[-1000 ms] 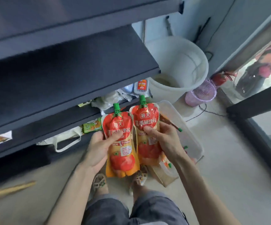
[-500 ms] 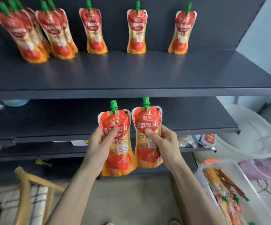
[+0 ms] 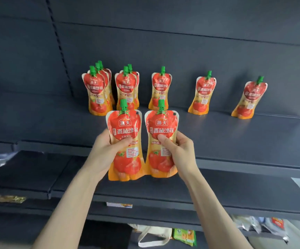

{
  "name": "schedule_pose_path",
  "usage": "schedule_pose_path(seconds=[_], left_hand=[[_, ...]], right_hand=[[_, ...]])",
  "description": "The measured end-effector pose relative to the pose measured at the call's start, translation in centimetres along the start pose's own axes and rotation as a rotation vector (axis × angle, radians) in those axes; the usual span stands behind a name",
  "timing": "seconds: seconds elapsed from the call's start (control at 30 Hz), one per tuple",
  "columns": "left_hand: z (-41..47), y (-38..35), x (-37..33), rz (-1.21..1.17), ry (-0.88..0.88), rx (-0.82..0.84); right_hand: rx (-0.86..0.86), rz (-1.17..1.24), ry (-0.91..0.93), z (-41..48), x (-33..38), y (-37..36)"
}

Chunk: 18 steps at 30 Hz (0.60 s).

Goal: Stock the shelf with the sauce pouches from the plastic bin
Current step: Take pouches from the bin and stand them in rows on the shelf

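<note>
The left hand (image 3: 106, 155) grips a tomato sauce pouch (image 3: 126, 126) at its narrow waist, with the thumb (image 3: 123, 141) pressed across the printed front and the fingers curled behind. The right hand (image 3: 179, 153) grips a second tomato sauce pouch (image 3: 161, 126) the same way, its thumb (image 3: 163, 141) lying just under the large characters. Each pouch stands upright in its hand, green cap up, with the red top above the grip and the orange base below it. The two are just beside each other, labels facing the camera.

Both held pouches are in the air in front of the dark grey shelf (image 3: 235, 141), not resting on it. At the back of that shelf the same kind of pouch stands in a row: a file of three (image 3: 96, 92) at the left, a file of two (image 3: 126, 87), then a first single pouch (image 3: 161, 87), a second single pouch (image 3: 202, 94) and a third single pouch (image 3: 249, 99) toward the shelf's right end, the last two leaning.

Under the shelf runs a lower shelf (image 3: 217, 191) with a paper label (image 3: 119, 205) on its front edge. Beneath that lie a white bag handle (image 3: 152, 236) and a green packet (image 3: 184, 234).
</note>
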State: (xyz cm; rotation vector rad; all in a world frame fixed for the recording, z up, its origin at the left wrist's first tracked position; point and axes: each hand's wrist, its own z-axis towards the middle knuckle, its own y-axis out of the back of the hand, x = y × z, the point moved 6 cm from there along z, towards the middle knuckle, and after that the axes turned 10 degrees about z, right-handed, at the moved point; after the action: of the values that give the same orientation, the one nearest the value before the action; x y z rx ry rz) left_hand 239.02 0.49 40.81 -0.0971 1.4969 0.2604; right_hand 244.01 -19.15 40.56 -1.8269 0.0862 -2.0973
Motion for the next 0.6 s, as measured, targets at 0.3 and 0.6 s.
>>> schedule_pose_path(seconds=[0.3, 0.6], left_hand=[[10.4, 6.3, -0.8, 0.009, -0.113, -0.148], [17.0, 11.5, 0.9, 0.004, -0.138, -0.188]], right_hand=[[0.035, -0.010, 0.077, 11.2, -1.3, -5.7], [0.028, -0.015, 0.080, 17.5, -4.2, -9.6]])
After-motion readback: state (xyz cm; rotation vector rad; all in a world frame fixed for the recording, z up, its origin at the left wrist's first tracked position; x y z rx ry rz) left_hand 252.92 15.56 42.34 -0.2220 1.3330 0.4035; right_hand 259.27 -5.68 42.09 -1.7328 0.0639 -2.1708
